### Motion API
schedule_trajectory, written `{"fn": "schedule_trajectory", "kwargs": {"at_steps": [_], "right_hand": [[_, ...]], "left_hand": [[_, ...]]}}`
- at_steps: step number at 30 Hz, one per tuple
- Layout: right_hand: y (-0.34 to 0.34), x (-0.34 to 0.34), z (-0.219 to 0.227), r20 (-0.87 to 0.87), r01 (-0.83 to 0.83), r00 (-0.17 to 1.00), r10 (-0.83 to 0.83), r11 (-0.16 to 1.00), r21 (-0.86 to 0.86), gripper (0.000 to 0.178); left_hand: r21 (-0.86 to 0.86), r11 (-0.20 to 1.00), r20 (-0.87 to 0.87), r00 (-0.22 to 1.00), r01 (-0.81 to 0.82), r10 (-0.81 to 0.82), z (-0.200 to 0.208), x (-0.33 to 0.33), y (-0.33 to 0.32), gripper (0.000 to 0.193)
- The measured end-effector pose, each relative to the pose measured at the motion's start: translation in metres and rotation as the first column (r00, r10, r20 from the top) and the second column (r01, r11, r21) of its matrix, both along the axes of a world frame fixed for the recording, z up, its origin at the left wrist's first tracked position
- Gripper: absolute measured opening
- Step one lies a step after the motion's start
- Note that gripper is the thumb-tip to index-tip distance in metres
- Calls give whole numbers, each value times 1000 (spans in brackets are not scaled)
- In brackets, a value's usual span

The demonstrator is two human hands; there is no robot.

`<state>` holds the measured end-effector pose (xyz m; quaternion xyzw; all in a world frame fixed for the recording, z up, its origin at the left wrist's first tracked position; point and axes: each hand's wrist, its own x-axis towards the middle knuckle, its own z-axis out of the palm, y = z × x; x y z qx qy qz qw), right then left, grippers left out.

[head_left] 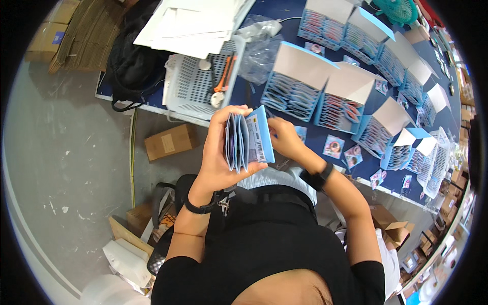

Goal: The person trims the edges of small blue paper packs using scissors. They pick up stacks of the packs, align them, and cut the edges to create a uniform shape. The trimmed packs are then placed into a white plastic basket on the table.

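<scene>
My left hand is wrapped round a stack of small flat packets, seen edge-on, with fingers on the far side and thumb at the near end. The rightmost one, a light blue packet, shows a printed barcode and leans away from the others. Just right of it is my right hand, fingers curled in at the packet's edge. Its fingertips are partly hidden, so what they pinch cannot be made out. Beyond my hands, open display boxes on the dark blue table hold rows of similar packets.
A grey plastic basket with orange-handled scissors stands at the table's near left, white sheets behind it. A black bag hangs over the corner. Picture cards lie near the front edge. A cardboard box rests on the floor.
</scene>
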<state>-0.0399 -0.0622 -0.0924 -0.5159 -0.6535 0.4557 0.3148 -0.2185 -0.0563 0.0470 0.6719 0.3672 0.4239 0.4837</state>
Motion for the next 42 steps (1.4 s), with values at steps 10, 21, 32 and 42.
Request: {"fn": "schedule_trajectory", "kwargs": {"at_steps": [10,21,32,42], "right_hand": [[44,-96,-58,601,175,792,-103,983,-62,36],[-36,-30,65,-408,-54,833,-373,679,-732,56],[-131,-41,191,79,425,900,-429,903,59,66],[-144,-60,211,311,427,810,-497,864,267,51]], "left_hand": [[96,995,-17,1000,7,-5,8,-85,16,86],[94,995,62,998,24,-30,18,-88,20,82],[505,843,-304,952,183,-24,34,-58,17,84],[483,861,-141,985,159,-103,32,-40,5,72]]}}
